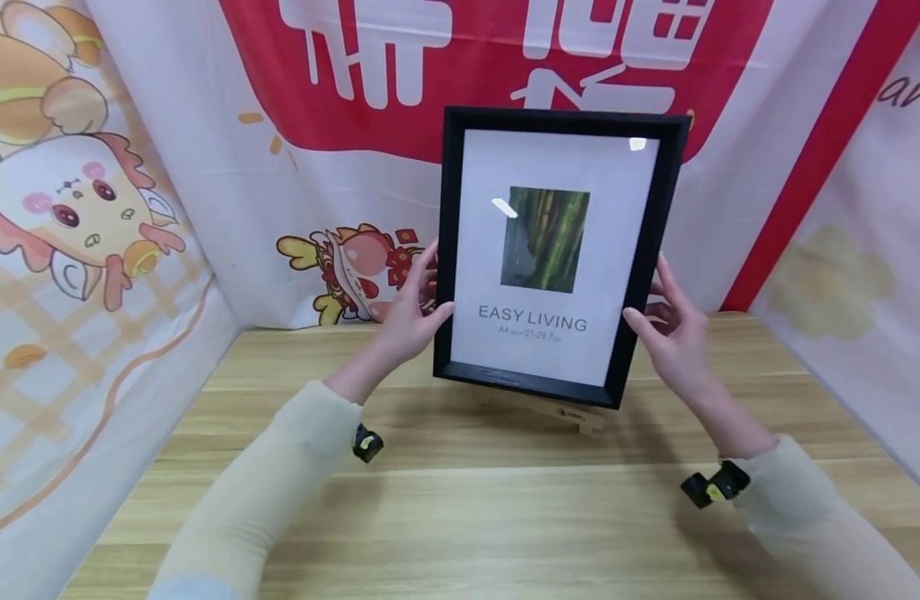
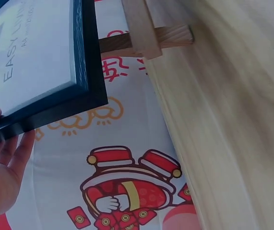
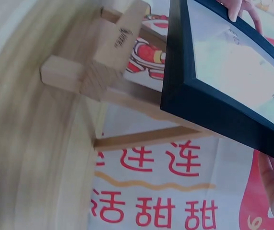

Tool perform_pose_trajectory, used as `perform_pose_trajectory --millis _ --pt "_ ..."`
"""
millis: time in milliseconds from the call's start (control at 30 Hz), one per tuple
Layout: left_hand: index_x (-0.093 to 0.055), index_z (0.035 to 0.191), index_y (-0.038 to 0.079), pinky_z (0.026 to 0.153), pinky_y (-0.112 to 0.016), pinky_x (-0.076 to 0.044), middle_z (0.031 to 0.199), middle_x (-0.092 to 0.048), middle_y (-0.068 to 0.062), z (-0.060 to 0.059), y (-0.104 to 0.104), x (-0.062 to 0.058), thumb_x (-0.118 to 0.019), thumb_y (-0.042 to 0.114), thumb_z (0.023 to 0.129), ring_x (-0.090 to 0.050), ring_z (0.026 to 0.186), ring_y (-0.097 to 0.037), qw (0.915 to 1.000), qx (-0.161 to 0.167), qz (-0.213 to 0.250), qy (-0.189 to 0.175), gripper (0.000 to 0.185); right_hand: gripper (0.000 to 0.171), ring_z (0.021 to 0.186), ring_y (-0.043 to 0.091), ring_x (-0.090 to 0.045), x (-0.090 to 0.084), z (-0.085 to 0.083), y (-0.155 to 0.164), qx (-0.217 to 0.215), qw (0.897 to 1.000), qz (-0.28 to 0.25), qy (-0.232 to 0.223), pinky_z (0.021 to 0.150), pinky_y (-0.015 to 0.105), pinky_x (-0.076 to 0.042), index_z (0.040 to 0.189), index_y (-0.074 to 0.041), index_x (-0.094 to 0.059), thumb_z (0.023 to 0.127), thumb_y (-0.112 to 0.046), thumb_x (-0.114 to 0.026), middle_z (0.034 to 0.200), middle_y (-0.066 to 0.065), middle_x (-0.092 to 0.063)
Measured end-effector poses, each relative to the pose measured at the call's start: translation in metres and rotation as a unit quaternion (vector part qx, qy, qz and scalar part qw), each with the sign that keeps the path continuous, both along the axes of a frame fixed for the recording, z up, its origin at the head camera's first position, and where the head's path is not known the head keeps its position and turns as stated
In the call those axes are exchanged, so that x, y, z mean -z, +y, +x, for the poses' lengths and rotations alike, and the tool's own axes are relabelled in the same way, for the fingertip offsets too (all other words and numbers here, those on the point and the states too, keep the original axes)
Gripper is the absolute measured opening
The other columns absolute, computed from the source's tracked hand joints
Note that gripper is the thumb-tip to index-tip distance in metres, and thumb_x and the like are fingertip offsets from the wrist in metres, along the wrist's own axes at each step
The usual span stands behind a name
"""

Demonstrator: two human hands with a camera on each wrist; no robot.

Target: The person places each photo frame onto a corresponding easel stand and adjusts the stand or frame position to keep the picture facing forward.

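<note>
A black picture frame (image 1: 535,383) stands upright between both hands, its white insert printed "EASY LIVING" under a green bamboo picture. On its left edge, the left hand (image 1: 413,312) grips with thumb in front and fingers behind. The right hand (image 1: 673,333) holds the opposite edge the same way. Behind and below the frame is a wooden easel (image 3: 103,67), mostly hidden in the head view. Both wrist views show a gap between the frame's lower corner and the easel's bottom bar (image 2: 141,40).
The easel stands on a wood-grain table (image 1: 460,517). A printed cloth (image 1: 340,192) with red shapes and cartoon figures hangs at the back. More cartoon cloth (image 1: 77,275) covers the left side, and a pale cloth (image 1: 865,250) the right.
</note>
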State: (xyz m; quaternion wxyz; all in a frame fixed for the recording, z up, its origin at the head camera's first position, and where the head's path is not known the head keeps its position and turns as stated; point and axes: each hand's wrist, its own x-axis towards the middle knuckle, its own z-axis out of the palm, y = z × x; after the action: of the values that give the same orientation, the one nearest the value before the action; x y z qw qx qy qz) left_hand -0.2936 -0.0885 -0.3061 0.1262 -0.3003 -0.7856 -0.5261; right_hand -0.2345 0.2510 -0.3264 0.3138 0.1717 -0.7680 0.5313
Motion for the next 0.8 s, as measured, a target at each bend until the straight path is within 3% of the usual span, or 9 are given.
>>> perform_pose_trajectory --millis 133,300,500,800 --pt "-0.014 0.156 0.028 0.093 -0.046 -0.050 0.136 -0.049 -0.018 -0.018 0.009 0.005 -0.060 -0.002 0.094 -0.056 0.111 -0.030 0.9999 0.004 0.005 0.014 0.083 0.076 0.086 0.004 -0.061 -0.004 -0.002 0.004 0.014 1.000 -0.012 0.015 0.077 0.012 -0.050 0.152 -0.021 -0.031 0.089 0.008 -0.062 0.117 -0.002 -0.058" --pt "-0.013 0.156 0.033 0.091 -0.042 -0.052 0.138 -0.049 -0.013 -0.030 0.019 0.009 -0.059 0.001 0.095 -0.054 0.114 -0.026 0.9994 0.014 0.009 0.029 0.082 0.076 0.085 0.004 -0.061 -0.003 -0.002 0.009 0.026 0.999 -0.027 0.017 0.076 0.011 -0.050 0.152 -0.020 -0.031 0.089 0.011 -0.061 0.113 -0.008 -0.056" --pt "-0.013 0.156 0.033 0.090 -0.042 -0.052 0.140 -0.047 -0.013 -0.035 0.030 0.020 -0.058 0.000 0.095 -0.054 0.115 -0.026 0.9997 0.005 0.007 0.022 0.083 0.079 0.085 0.002 -0.061 0.006 0.001 0.014 0.038 0.999 -0.017 0.001 0.075 0.011 -0.050 0.152 -0.022 -0.030 0.088 0.009 -0.063 0.114 -0.006 -0.056" --pt "-0.010 0.155 0.037 0.101 -0.040 -0.045 0.146 -0.042 -0.009 -0.041 0.035 0.036 -0.059 0.000 0.095 -0.046 0.127 -0.023 0.9999 -0.014 -0.007 0.002 0.086 0.079 0.086 0.000 -0.060 0.016 0.002 0.015 0.049 0.999 0.000 -0.012 0.074 0.009 -0.050 0.153 -0.021 -0.030 0.088 0.009 -0.065 0.116 0.001 -0.055"
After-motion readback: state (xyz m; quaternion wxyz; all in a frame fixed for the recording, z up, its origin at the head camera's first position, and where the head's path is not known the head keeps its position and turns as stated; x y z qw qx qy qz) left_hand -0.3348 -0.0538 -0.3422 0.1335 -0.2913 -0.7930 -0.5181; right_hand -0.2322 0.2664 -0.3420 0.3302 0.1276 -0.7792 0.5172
